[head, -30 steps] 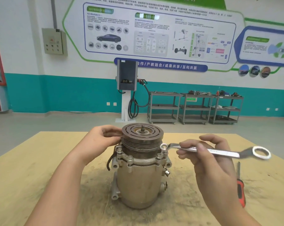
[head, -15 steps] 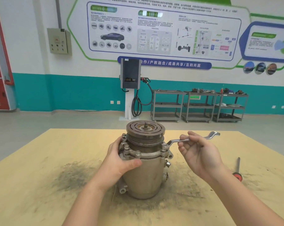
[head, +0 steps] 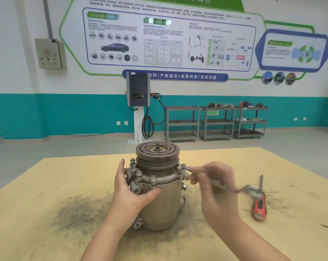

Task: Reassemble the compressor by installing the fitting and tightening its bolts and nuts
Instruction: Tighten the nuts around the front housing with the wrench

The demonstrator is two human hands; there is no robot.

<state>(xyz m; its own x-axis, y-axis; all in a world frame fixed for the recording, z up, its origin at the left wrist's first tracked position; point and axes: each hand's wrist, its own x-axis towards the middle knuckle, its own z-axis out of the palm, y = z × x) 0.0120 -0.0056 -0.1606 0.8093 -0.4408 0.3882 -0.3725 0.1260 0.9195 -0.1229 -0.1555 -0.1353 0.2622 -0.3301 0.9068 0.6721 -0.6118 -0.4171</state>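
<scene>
Gripping the wrench point(head: 221, 183), right hand point(head: 214, 185) swings it from the compressor's point(head: 157, 193) three-o'clock bolt point(head: 180, 168); left hand point(head: 131, 193) clasps the body.

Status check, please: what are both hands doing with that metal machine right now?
Left hand braces grey metal compressor. Right hand, blurred, grips silver wrench on a right-side flange bolt. Red-handled screwdriver lies clear.

My left hand point(head: 133, 193) wraps the side of the upright grey metal compressor point(head: 159, 200), palm against its body, fingers up along the flange, thumb stretched across the front. My right hand point(head: 215, 187), blurred, closes its grip around the shank of the silver steel wrench point(head: 225, 185). Both bare forearms reach in from below.
</scene>
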